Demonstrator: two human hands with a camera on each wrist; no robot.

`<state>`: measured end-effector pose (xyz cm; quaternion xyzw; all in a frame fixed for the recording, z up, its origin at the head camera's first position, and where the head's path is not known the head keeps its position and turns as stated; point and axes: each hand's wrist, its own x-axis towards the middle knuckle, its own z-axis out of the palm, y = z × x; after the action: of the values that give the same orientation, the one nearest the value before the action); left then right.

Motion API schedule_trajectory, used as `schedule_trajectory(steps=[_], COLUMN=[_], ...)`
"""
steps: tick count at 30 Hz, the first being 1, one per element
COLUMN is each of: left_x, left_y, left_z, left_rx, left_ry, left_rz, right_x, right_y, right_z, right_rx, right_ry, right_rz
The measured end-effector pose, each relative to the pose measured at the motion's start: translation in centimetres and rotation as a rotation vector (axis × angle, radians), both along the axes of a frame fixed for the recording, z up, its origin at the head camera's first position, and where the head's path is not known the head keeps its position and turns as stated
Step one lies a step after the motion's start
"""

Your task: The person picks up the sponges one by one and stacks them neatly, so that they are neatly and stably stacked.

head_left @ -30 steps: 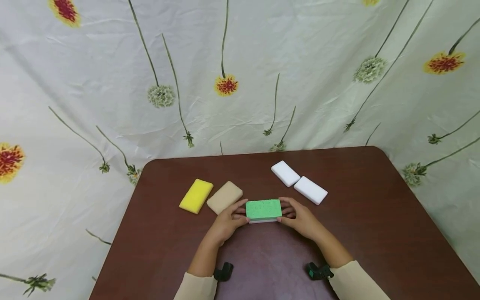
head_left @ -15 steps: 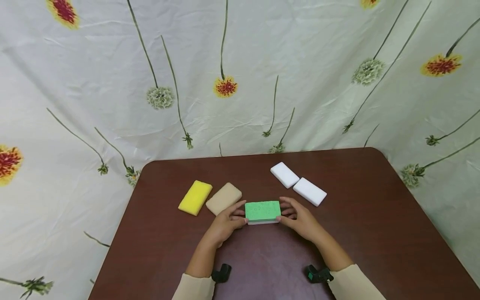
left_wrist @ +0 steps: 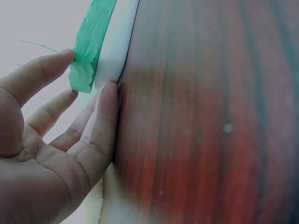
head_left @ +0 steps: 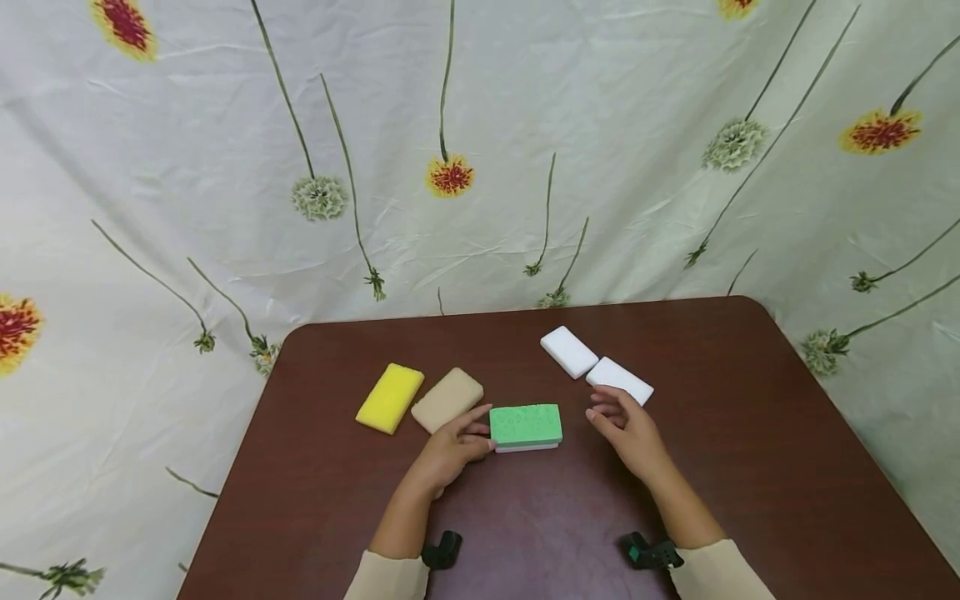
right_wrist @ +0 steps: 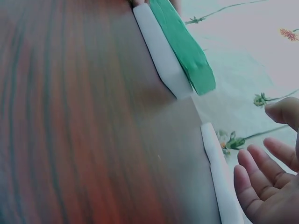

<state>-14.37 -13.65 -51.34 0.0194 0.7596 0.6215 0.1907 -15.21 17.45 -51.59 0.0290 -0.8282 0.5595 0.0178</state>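
Observation:
In the head view, a green sponge [head_left: 526,424] lies on top of a white block [head_left: 527,447] at the middle of the table. My left hand [head_left: 448,454] is at the left end of this stack, its fingertips touching it. In the left wrist view, one fingertip meets the green sponge [left_wrist: 88,51] and another rests at the end of the white block [left_wrist: 111,51]. My right hand [head_left: 632,437] is apart from the stack, holding nothing, its fingers loosely bent and partly covering a white block [head_left: 618,379]. In the right wrist view a gap separates my right hand [right_wrist: 271,177] from the stack.
A yellow sponge [head_left: 390,398] and a beige sponge [head_left: 448,398] lie left of the stack. Another white block [head_left: 568,351] lies at the back right, end to end with the one by my right hand. A floral cloth [head_left: 480,242] hangs behind the dark brown table [head_left: 750,433].
My right hand has let go of the stack's right end and moved right, toward the white blocks. The left hand stays at the left end; the stack has not moved on the table.

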Motion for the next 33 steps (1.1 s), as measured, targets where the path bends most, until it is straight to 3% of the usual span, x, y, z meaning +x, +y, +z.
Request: schedule_trajectory(steps=[20, 27, 33], left_x=[0.0, 0.1, 0.0], left_y=[0.0, 0.0, 0.0], left_z=[-0.1, -0.1, -0.2], left_rx=[0.003, 0.004, -0.005], left_ry=[0.002, 0.004, 0.004], left_rz=[-0.004, 0.002, 0.008], right_x=[-0.6, -1.0, -1.1], right_y=[3.8, 4.8, 5.5], right_z=[0.1, -0.1, -0.2], right_rx=[0.122, 0.111, 0.083], right_ry=[-0.021, -0.122, -0.207], right_rz=[-0.259, -0.278, -0.237])
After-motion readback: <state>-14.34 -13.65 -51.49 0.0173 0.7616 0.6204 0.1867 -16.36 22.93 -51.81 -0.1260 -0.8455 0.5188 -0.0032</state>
